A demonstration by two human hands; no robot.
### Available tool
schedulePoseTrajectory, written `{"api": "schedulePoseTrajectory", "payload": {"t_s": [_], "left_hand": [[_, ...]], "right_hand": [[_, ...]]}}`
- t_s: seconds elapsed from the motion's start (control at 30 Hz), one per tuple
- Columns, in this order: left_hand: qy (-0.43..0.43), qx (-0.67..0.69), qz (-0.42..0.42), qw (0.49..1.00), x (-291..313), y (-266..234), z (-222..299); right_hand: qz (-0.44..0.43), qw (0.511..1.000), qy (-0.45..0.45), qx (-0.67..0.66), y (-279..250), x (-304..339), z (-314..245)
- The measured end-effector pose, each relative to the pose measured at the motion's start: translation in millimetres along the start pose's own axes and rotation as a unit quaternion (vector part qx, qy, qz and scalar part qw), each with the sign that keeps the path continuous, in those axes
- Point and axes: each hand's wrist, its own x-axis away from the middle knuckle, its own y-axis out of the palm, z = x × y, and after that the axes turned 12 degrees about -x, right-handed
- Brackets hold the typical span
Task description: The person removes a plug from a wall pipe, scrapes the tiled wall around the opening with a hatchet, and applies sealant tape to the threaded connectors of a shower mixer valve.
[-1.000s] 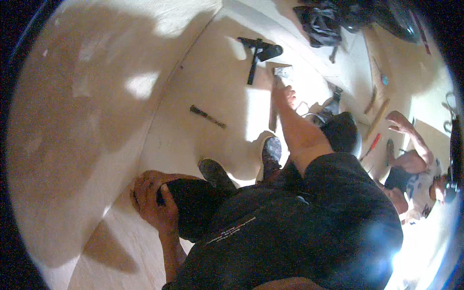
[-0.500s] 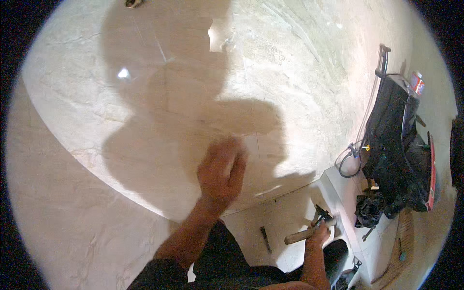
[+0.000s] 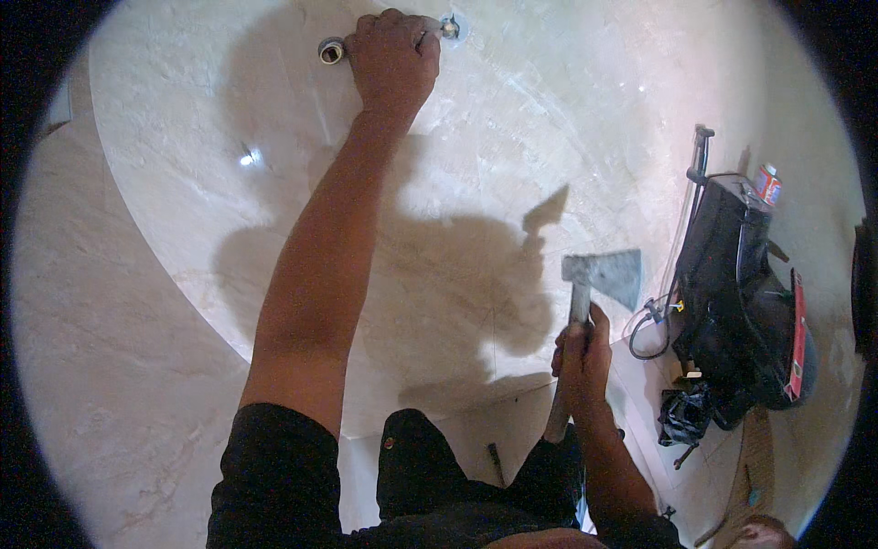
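My left hand (image 3: pixel 393 59) reaches far up to the pale marbled wall, its fingers curled closed. What it grips is mostly hidden; a greyish end seems to show towards a round hole with a fitting (image 3: pixel 450 28) just right of the hand. Left of the knuckles, a round metal fitting (image 3: pixel 331 51) with an open end shows. In my right hand (image 3: pixel 585 359) is a hatchet (image 3: pixel 604 272), gripped by its handle. Its grey head points up, with the wide blade turned to the right.
On the right lie a black bag (image 3: pixel 722 265), a red-and-white can (image 3: pixel 768 186), a red strip-like tool (image 3: pixel 797 334), a looped dark hose (image 3: pixel 649 337) and a crumpled black plastic bag (image 3: pixel 686 414). A dark slim tool (image 3: pixel 496 464) lies on the floor between my knees.
My left hand has moved up and away to the wall fittings. My right hand has lifted the hatchet from low by my knee, turning it upright. The view has shifted a little.
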Motion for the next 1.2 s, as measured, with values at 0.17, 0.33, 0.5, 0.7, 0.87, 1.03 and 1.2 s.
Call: {"api": "schedulePoseTrajectory", "payload": {"t_s": [0.17, 0.33, 0.5, 0.7, 0.87, 1.03, 1.2], "left_hand": [[-0.048, 0.031, 0.004, 0.998, -6, -3, 6], [-0.056, 0.018, -0.009, 0.998, -6, -15, 11], [-0.047, 0.005, -0.022, 0.999, -6, -9, 14], [-0.085, 0.019, -0.06, 0.994, -4, -15, 12], [-0.05, 0.038, 0.021, 0.998, -1, -4, 6], [-0.049, 0.018, 0.009, 0.999, -2, -7, 10], [-0.075, 0.042, -0.029, 0.996, -1, -10, 14]], "right_hand": [[-0.047, 0.994, -0.076, 0.058, 28, -59, -72], [-0.038, 0.941, -0.314, 0.119, 69, -129, -139], [-0.031, 0.901, -0.414, 0.128, 102, -187, -170], [-0.046, 0.867, -0.474, 0.143, 133, -219, -178], [-0.043, 0.863, -0.474, 0.166, 136, -223, -177], [-0.04, 0.866, -0.465, 0.178, 135, -227, -172], [-0.032, 0.858, -0.485, 0.164, 132, -224, -175]]}}
